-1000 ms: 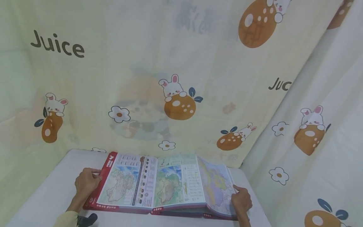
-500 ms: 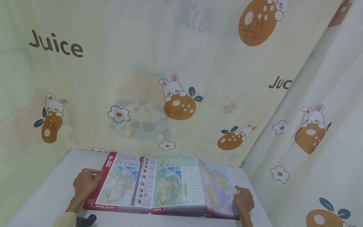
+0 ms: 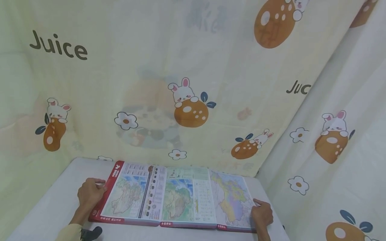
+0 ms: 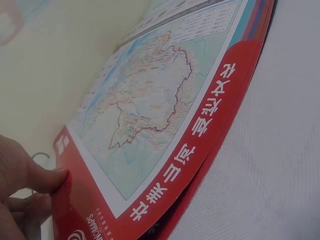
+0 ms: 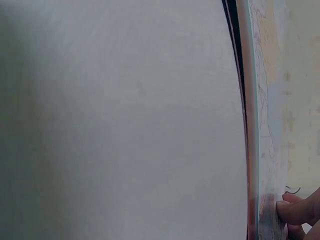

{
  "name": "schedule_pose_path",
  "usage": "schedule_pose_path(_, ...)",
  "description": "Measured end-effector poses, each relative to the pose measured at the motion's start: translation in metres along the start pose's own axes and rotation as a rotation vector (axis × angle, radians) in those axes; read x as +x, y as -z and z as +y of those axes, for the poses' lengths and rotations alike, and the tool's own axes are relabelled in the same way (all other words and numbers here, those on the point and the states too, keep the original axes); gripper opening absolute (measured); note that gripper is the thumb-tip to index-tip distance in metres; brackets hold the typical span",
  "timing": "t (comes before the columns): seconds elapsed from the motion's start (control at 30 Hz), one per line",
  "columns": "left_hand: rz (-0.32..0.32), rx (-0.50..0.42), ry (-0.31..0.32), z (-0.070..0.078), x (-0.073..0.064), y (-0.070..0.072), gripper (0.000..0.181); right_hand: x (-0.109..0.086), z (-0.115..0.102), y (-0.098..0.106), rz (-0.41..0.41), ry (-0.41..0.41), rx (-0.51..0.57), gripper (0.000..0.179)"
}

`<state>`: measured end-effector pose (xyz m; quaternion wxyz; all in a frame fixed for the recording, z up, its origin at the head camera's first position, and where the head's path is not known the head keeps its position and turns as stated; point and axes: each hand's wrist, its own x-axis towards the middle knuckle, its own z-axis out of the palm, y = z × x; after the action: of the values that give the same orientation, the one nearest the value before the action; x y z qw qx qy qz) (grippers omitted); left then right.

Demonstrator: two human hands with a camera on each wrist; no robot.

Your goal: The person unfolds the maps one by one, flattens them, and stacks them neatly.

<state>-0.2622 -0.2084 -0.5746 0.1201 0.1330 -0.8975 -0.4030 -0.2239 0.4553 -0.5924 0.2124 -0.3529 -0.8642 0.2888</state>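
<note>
A fold-out map [image 3: 178, 197] lies spread across the table in three panels, each printed with a map. Along its left side runs a red border with white lettering. My left hand [image 3: 90, 193] pinches that border; in the left wrist view the thumb [image 4: 47, 179] presses on top and the other fingers are partly hidden beside and behind the edge. At the far right edge of the right panel [image 3: 233, 201], my right hand [image 3: 262, 214] pinches the sheet. The right wrist view has its thumb [image 5: 297, 210] on the printed face and fingertips behind the edge.
A white-covered table [image 3: 57, 197] bears the map. Behind it hangs a pale curtain [image 3: 144, 60] printed with rabbits, oranges and flowers, and another curtain [image 3: 359, 140] closes the right side. A black strap piece [image 3: 91, 233] sits at the left wrist.
The right panel, bowed up earlier, has come down flatter and stretched outward. My right hand has moved right and slightly down with its edge. The left hand has barely moved.
</note>
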Motion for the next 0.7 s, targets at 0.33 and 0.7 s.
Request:
schedule_pose_path(0.33, 0.045, -0.007, 0.045, 0.006, -0.002, 0.000, 0.045, 0.002, 0.003, 0.000, 0.010, -0.011, 0.039, 0.047)
schedule_pose_path(0.7, 0.081, 0.010, 0.114, 0.012, -0.003, -0.002, 0.046, -0.001, -0.006, -0.001, 0.026, -0.127, 0.021, 0.047)
